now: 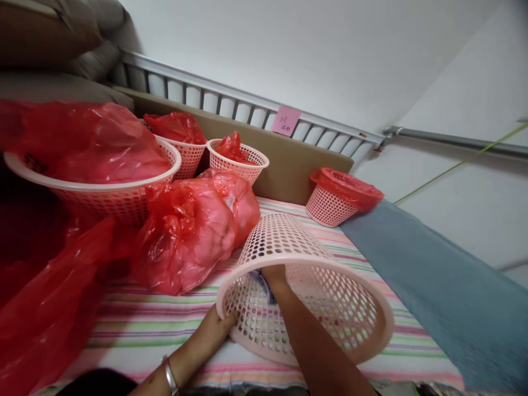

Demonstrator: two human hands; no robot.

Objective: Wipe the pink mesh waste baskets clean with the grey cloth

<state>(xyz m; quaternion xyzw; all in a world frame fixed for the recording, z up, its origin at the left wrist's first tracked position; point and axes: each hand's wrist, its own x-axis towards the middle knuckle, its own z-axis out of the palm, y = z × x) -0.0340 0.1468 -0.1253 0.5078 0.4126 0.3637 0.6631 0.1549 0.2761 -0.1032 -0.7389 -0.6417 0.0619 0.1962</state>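
A pink perforated plastic basket (289, 236) lies tipped on its side on a striped sheet (165, 316), its wide mouth toward me. My left hand (225, 322) grips the basket's rim at the lower left, thumb over the edge. My right arm reaches inside the basket, where my right hand (274, 273) is closed on a bluish-purple cloth (264, 287) against the inner wall. Part of that hand and the cloth is hidden by the wrist and forearm. A silver bracelet (169, 375) circles my left wrist.
Filled red plastic bags (193, 231) lie left of the basket. Behind them stand pink baskets (175, 159) holding red bags. Another basket (330, 206), covered in red plastic, stands at the back right. A brown board (284, 170) and metal rail (247, 96) run behind.
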